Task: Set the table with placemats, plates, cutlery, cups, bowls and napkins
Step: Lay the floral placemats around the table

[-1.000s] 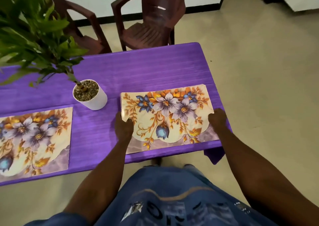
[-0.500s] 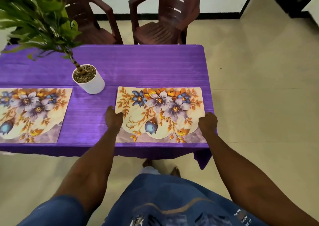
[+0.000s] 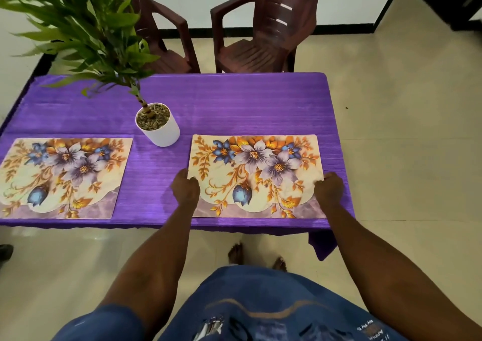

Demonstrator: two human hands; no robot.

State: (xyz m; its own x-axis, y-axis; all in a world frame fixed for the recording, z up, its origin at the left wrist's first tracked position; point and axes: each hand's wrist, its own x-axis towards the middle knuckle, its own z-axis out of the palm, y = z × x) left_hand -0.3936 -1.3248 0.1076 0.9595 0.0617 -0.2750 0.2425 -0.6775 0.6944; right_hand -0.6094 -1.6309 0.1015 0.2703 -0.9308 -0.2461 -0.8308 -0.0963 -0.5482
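Observation:
Two floral placemats lie flat on the purple tablecloth [image 3: 234,106]. The right placemat [image 3: 257,176] sits near the table's front right corner. My left hand [image 3: 185,190] grips its left edge with curled fingers, and my right hand [image 3: 329,188] grips its right edge the same way. The left placemat [image 3: 62,177] lies alone at the front left, partly cut off by the frame's edge. No plates, cutlery, cups, bowls or napkins are in view.
A white pot [image 3: 157,124] with a leafy green plant [image 3: 86,27] stands between the two placemats, a little behind them. Two dark brown plastic chairs [image 3: 263,33] stand at the table's far side. Beige tiled floor lies to the right.
The right placemat has gone from slightly skewed to square with the table's front edge, both hands still on its side edges. The camera has drawn back, showing more table.

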